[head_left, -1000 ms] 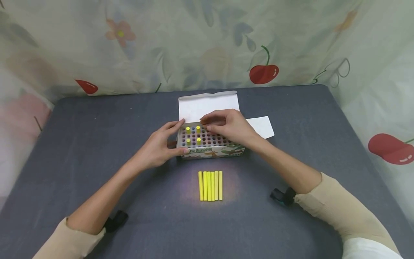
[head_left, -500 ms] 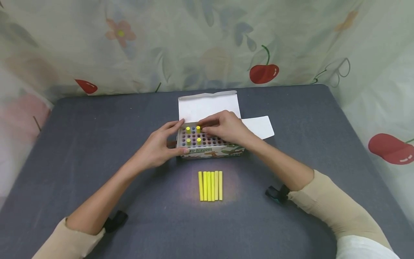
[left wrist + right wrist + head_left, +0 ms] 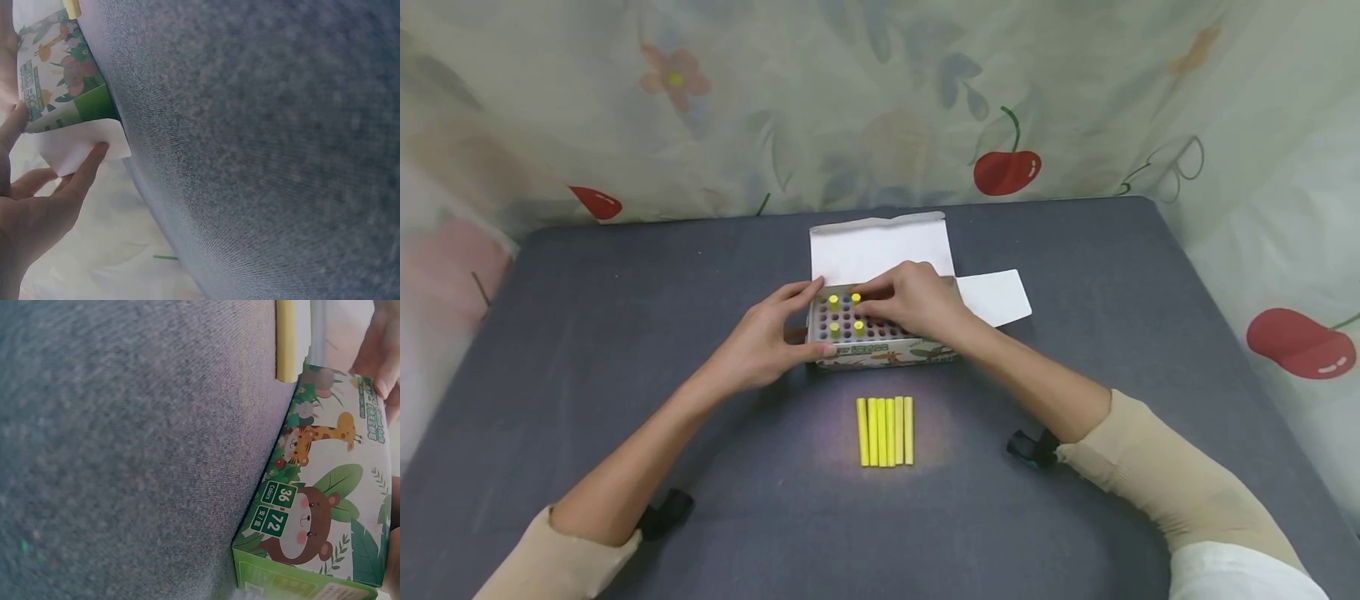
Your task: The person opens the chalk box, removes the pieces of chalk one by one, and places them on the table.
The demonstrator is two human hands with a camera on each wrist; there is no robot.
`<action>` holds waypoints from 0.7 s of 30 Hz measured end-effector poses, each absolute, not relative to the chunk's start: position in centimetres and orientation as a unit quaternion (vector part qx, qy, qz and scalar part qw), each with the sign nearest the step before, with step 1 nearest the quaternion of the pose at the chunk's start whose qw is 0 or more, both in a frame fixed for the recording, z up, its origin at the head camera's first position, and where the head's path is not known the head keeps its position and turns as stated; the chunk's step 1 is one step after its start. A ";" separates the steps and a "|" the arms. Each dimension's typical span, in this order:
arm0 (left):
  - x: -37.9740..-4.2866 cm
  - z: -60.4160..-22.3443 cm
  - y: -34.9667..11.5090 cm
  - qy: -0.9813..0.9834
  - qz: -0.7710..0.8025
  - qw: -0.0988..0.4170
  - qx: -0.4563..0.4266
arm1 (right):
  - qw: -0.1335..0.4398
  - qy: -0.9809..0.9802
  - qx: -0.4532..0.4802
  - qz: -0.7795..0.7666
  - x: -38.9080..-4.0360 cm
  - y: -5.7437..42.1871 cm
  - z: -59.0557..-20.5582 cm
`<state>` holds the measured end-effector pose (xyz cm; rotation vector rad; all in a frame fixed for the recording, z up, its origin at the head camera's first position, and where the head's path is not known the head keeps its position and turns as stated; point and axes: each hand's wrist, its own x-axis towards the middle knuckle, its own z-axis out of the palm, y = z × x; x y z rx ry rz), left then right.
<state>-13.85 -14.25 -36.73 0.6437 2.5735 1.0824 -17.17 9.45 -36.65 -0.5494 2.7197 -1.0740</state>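
A printed carton [image 3: 887, 356] with a holed tray inside stands near the table's middle, its lid [image 3: 880, 250] raised. Yellow chalk sticks [image 3: 858, 328] stand upright in some holes at the left. My left hand [image 3: 767, 337] holds the carton's left end, thumb on the front wall and fingers at the side and back. In the left wrist view its fingers touch a white end flap [image 3: 87, 140]. My right hand [image 3: 917, 304] reaches over the tray and its thumb and index finger pinch a standing chalk stick [image 3: 856, 297] in the back row. The right hand covers many holes.
Several yellow chalk sticks [image 3: 885, 431] lie side by side on the dark grey cloth [image 3: 737, 500] in front of the carton. Another white flap [image 3: 996, 296] sticks out to the right. A patterned curtain [image 3: 880, 100] hangs behind the table.
My right hand has moved left over the tray and has come round the chalk stick in the back row. The left hand keeps its hold on the carton.
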 end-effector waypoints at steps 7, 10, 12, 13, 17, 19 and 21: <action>-13.8 -36.8 -14.3 0.889 0.377 0.136 0.222 | 0.069 0.913 -0.192 -0.352 -17.2 9.3 -36.9; -13.8 -36.8 -14.2 0.889 0.378 0.135 0.220 | 0.070 0.912 -0.198 -0.351 -17.1 9.3 -36.8; -13.8 -36.8 -14.2 0.890 0.377 0.134 0.219 | 0.068 0.915 -0.201 -0.344 -16.9 9.2 -36.7; -13.8 -36.8 -14.2 0.890 0.377 0.134 0.219 | 0.067 0.915 -0.203 -0.342 -16.8 9.2 -36.7; -13.9 -36.8 -14.2 0.891 0.375 0.133 0.219 | 0.056 0.917 -0.207 -0.336 -16.5 9.2 -36.8; -13.9 -36.8 -14.2 0.891 0.375 0.132 0.220 | 0.053 0.914 -0.210 -0.343 -16.4 9.2 -36.8; -13.9 -36.8 -14.1 0.891 0.375 0.132 0.220 | 0.051 0.911 -0.210 -0.352 -16.3 9.3 -36.8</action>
